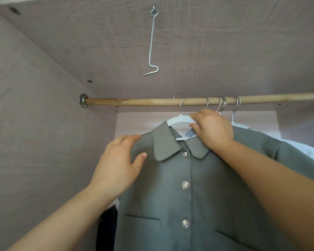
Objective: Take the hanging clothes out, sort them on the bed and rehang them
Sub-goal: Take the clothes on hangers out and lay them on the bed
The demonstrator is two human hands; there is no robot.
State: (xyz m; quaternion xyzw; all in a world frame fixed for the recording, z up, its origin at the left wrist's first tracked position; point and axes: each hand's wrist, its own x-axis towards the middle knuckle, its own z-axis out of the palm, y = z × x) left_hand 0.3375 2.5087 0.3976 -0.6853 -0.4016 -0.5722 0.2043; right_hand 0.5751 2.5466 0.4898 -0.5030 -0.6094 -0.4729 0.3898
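jacket point(198, 178) hem cut off, rod point(152, 102) end cropped

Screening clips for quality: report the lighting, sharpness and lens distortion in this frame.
Head view: soft, even light, no glare or hard shadows; head view: the grey jacket, its buttons and the right hand gripping the white hanger are sharp; head view: the wide-angle lens slightly bows the wooden rod, and the dark garment at lower left sinks into shade.

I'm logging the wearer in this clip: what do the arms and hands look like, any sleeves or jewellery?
Both forearms are bare, no sleeves in view. The left hand and right hand show no gloves, rings, watch or bracelet; the left thumbnail looks unpainted.
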